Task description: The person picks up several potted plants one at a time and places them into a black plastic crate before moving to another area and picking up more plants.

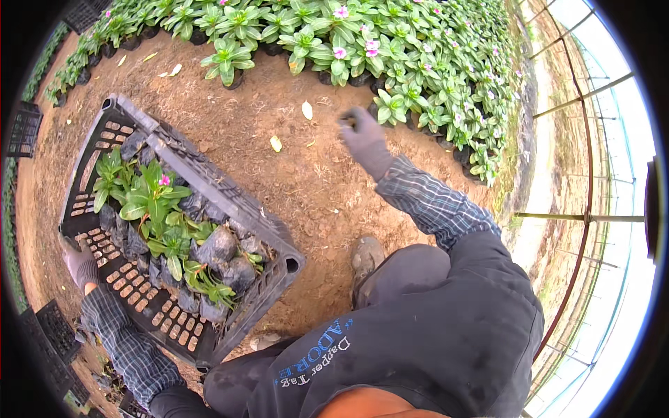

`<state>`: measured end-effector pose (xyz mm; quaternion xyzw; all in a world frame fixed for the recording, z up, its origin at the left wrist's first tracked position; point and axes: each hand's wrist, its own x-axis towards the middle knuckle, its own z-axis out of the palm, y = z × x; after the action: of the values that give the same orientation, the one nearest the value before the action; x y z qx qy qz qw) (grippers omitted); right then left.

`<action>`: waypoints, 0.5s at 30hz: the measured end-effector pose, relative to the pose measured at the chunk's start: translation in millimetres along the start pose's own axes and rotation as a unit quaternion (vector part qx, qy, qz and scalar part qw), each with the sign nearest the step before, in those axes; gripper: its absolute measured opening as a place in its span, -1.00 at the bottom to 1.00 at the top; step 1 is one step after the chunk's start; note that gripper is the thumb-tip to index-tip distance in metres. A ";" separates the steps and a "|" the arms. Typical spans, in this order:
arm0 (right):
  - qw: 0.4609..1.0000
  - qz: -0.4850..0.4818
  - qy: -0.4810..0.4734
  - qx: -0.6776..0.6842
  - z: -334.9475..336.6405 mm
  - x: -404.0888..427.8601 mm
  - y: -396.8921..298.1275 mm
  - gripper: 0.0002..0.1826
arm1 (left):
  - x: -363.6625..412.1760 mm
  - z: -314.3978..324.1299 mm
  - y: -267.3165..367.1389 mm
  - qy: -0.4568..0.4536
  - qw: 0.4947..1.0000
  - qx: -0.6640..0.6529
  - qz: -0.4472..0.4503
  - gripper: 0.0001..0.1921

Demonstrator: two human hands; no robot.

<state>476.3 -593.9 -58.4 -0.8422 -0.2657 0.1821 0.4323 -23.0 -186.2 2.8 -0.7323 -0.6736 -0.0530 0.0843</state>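
My left hand (81, 264), in a grey glove, grips the left rim of a black slatted plastic crate (214, 188). The crate stands tilted over bare soil. Inside lie periwinkle-like seedlings (154, 201) in black plastic grow bags (217, 245), heaped along one side wall; some lean or lie over. One bears a pink flower. My right hand (366, 141), also gloved, is raised over the soil at the right, apart from the crate and close to the edge of the plant bed. Its fingers are curled and blurred; whether anything small is in them I cannot tell.
A dense bed of pink-flowered potted plants (339, 31) curves across the far side, with one pot (230, 65) at its front edge. More black crates (25, 128) (57, 329) stand at the left. Metal framework (588, 217) lines the right. Fallen leaves (307, 110) dot the soil.
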 end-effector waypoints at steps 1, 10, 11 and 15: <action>0.994 0.036 0.085 -0.063 -6.2 6.7 41.8 -0.64 | 5.1 -2.6 -22.6 0.028 0.999 -0.007 0.019 -0.30; 0.951 0.173 0.165 -0.194 -50.9 88.6 182.9 -0.59 | -0.2 -4.8 -3.9 0.004 1.000 0.025 -0.011 -0.26; 0.947 0.162 0.140 -0.240 -53.0 88.7 184.9 -0.60 | -4.6 -7.4 6.9 -0.009 0.999 0.027 -0.025 -0.24; 0.948 0.140 0.148 -0.246 -43.1 81.5 157.7 -0.63 | -11.2 -9.7 7.8 -0.013 0.999 0.024 -0.016 -0.26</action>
<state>609.8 -648.4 -170.6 -0.9685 -0.1148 0.0426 0.2168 -15.8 -199.6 9.8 -0.7199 -0.6874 -0.0283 0.0921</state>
